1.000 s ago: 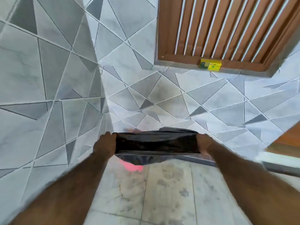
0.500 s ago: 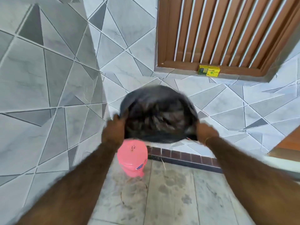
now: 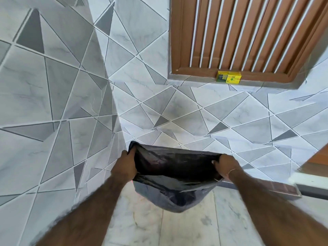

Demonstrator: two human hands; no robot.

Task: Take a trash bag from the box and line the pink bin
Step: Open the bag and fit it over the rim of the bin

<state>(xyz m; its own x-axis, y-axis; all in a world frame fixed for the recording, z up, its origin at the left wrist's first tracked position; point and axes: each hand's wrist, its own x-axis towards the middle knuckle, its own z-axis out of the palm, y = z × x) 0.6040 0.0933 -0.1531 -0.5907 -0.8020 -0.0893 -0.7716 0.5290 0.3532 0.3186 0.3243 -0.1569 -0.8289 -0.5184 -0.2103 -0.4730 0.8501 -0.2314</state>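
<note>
**Bag held open above the floor**

My left hand (image 3: 125,166) and right hand (image 3: 226,166) each have their grip clamped on the rim of the crinkled black plastic trash bag (image 3: 170,181), stretching its mouth wide. A yellow cardboard box (image 3: 229,77) rests on the window ledge.

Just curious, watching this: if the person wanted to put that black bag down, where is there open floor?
Pale floor lies bare between the forearms, below the trash bag held by the left hand and right hand. The window ledge is bare left of the yellow box.
</note>
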